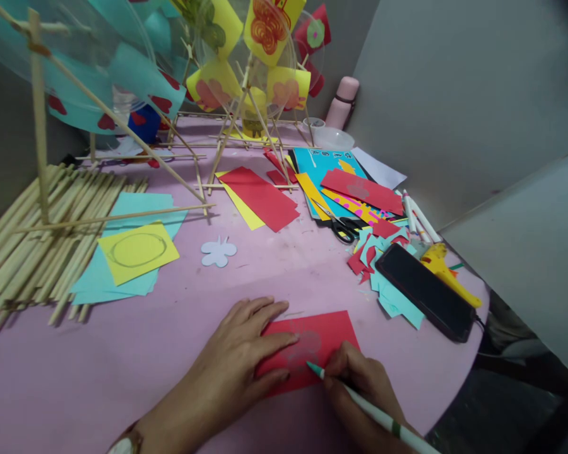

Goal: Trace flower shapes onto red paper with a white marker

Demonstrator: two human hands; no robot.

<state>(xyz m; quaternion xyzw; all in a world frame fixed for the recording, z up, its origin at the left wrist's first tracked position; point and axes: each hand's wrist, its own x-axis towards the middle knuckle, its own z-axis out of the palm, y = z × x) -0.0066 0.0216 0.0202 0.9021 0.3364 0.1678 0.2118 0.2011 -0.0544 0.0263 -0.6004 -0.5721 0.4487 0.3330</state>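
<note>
A red sheet of paper [334,325] lies on the pink table near me, with a faint rounded drawing on it. My left hand [250,347] rests on the sheet's left side, fingers spread flat. Between the fingers of my right hand [360,384] is a white marker [381,416] with a green tip, its point at the drawing. Further up the table is a pale butterfly cutout [218,251]. To its left, a yellow square [138,252] with a pencilled oval sits on light blue sheets [118,293].
Bamboo sticks [42,252] are piled at left. Stick-framed paper wheels [246,82] stand behind. On the right are scissors [343,230], paper scraps [383,284], a phone [426,290], a yellow glue gun [447,271] and markers [419,217]. A pink flask [342,104] stands by the wall.
</note>
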